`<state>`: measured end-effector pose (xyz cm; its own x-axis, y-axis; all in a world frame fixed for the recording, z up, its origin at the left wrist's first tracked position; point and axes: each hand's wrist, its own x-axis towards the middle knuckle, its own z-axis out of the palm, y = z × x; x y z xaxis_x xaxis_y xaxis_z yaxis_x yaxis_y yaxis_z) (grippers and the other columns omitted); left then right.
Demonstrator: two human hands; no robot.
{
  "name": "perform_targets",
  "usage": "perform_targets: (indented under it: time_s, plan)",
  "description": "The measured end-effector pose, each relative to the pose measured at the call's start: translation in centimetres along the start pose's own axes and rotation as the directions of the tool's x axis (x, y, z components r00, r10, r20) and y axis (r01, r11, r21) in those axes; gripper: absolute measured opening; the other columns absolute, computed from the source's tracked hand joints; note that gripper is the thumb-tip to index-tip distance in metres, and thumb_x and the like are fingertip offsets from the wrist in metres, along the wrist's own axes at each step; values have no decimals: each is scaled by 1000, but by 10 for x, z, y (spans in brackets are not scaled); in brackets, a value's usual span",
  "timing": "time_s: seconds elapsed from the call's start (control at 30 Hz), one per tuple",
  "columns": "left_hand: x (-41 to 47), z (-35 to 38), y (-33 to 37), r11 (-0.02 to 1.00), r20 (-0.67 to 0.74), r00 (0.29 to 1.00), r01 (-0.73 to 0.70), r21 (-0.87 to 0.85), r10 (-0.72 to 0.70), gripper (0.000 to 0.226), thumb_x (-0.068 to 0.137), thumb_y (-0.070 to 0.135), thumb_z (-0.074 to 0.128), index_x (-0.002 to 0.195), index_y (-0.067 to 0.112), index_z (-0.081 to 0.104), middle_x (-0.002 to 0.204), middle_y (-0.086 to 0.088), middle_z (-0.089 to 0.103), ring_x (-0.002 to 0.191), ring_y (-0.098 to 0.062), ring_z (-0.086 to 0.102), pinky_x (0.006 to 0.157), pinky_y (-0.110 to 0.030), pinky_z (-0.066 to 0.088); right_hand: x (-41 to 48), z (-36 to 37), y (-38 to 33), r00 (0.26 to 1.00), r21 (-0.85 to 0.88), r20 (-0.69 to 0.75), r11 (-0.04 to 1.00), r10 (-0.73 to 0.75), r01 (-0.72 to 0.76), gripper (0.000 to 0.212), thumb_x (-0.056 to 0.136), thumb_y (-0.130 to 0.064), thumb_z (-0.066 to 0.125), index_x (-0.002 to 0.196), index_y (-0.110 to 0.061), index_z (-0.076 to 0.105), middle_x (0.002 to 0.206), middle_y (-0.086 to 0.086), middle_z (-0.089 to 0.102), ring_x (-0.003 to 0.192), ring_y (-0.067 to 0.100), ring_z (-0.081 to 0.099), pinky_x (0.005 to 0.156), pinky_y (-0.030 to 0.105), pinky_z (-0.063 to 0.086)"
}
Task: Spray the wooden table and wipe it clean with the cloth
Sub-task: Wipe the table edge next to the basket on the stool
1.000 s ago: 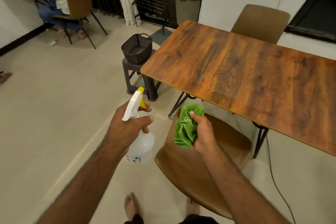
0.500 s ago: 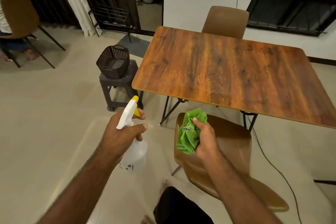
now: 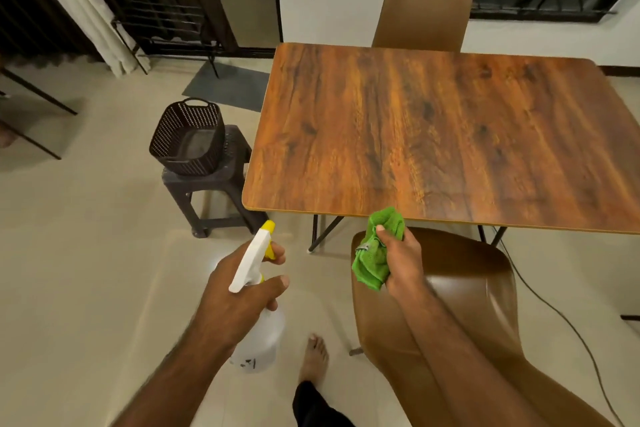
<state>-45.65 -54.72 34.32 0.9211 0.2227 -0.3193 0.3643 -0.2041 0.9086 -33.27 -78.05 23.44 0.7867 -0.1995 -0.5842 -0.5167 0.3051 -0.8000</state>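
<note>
Closer now, the wooden table [image 3: 433, 135] sits square ahead, its top looking dry. Short of its near edge, the left hand [image 3: 239, 291] grips the spray bottle [image 3: 256, 305], finger at the trigger; the right hand [image 3: 398, 260] bunches the green cloth [image 3: 375, 250], ready above the near chair [image 3: 460, 295].

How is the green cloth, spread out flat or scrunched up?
Scrunched up. The green cloth is bunched in a wad in the right hand, with folds poking out above and below it.
</note>
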Motion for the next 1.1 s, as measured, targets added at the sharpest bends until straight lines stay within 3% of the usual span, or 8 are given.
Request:
perform_targets:
  time_s: [0.2, 0.33, 0.43, 0.6, 0.77, 0.87, 0.93, 1.1]
  plan:
    - [56, -6, -20, 999, 42, 999, -5, 39, 3, 35, 72, 25, 73, 107, 23, 68, 109, 0, 71, 57, -26, 65, 61, -25, 49, 60, 20, 0, 967, -340, -20, 911, -254, 232, 16, 90, -19, 71, 96, -34, 71, 89, 0, 73, 83, 26, 71, 82, 52, 60]
    - [88, 3, -38, 1000, 69, 998, 10, 21, -12, 34, 72, 21, 73, 106, 23, 69, 110, 3, 71, 57, -28, 65, 57, -15, 50, 102, 18, -13, 868, -615, 26, 676, -497, 406, 45, 94, -15, 65, 138, -24, 59, 128, -5, 66, 113, 13, 61, 104, 31, 47]
    - [110, 10, -56, 999, 101, 995, 26, 19, -28, 34, 73, 19, 73, 106, 22, 69, 111, 3, 70, 57, -29, 64, 58, -16, 50, 140, 14, 3, 796, -753, 84, 486, -599, 444, 57, 92, -4, 61, 147, -13, 50, 137, 6, 61, 121, 20, 58, 108, 32, 44]
    - [136, 20, -76, 998, 125, 990, 56, 21, -58, 33, 75, 16, 75, 106, 23, 68, 111, 5, 70, 57, -27, 63, 58, -17, 51, 166, 40, 56, 730, -819, 339, 195, -593, 539, 64, 81, 1, 62, 144, -4, 51, 146, 13, 54, 140, 31, 44, 118, 54, 30]
    - [152, 23, -86, 997, 128, 989, 71, 43, -76, 31, 82, 2, 79, 105, 20, 68, 109, 7, 70, 52, -23, 63, 57, -12, 47, 144, 91, 83, 660, -711, 634, 33, -403, 702, 68, 82, -15, 43, 149, -8, 42, 158, 7, 40, 150, 24, 26, 125, 47, 12]
    - [159, 21, -90, 998, 144, 988, 65, -6, -63, 32, 75, 14, 77, 105, 22, 69, 108, 5, 71, 57, -32, 61, 56, -13, 48, 160, 69, 76, 596, -642, 748, -87, -291, 762, 77, 77, 2, 50, 152, -12, 40, 162, 1, 32, 153, 18, 17, 126, 46, 11]
    - [163, 20, -94, 997, 140, 988, 72, -32, -67, 32, 76, 13, 78, 105, 23, 70, 108, 3, 71, 62, -39, 59, 55, -13, 49, 171, 46, 65, 604, -661, 730, -102, -320, 744, 87, 69, 8, 53, 152, -12, 39, 162, 0, 33, 153, 17, 18, 124, 50, 16]
    - [179, 17, -112, 997, 167, 983, 79, -14, -76, 33, 82, 4, 78, 105, 26, 69, 109, 8, 70, 68, -26, 63, 60, -19, 52, 164, 57, 68, 654, -715, 571, 90, -497, 693, 85, 67, 4, 48, 151, -10, 44, 154, 2, 45, 148, 18, 33, 121, 52, 24]
